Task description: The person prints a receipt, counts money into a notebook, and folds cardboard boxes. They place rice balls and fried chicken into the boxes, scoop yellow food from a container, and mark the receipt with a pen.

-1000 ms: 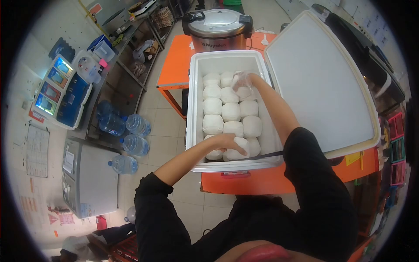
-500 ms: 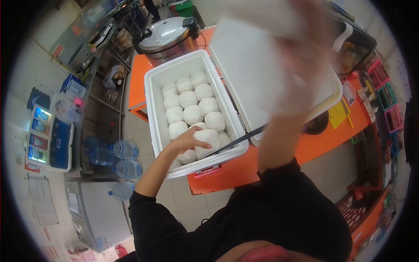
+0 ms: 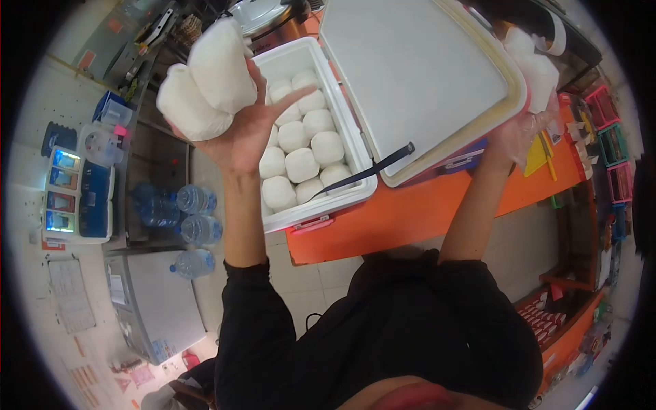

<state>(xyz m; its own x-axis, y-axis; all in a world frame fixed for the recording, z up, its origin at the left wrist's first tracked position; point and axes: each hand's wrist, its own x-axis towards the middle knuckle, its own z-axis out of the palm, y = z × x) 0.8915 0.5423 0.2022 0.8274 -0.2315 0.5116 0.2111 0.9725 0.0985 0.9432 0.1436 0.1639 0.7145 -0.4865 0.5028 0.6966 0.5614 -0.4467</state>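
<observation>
Two rounded white wrapped packets point(image 3: 222, 65) rest side by side in my left hand point(image 3: 242, 137), raised at the left of the cooler box. Its palm faces up, thumb stretched out to the right, other fingers mostly hidden behind the packets. Below and beside it, the white cooler box point(image 3: 348, 193) holds several more such packets point(image 3: 302, 164) in rows. My right hand point(image 3: 507, 137), beyond the lid's right edge, grips a clear plastic bag point(image 3: 523, 140) with white packets point(image 3: 536, 75) at its top. The bag partly covers its fingers.
The cooler's lid point(image 3: 417, 75) lies open to the right, with a black strap point(image 3: 372, 167) running to the box. Both are on an orange table point(image 3: 403, 219). A rice cooker point(image 3: 263, 20) stands behind. Water bottles point(image 3: 198, 229) are at left, a yellow-handled knife point(image 3: 549, 157) at right.
My left hand has come up out of the cooler with two packets. My right hand, earlier blurred above the lid, is now lower and farther right, with the bag.
</observation>
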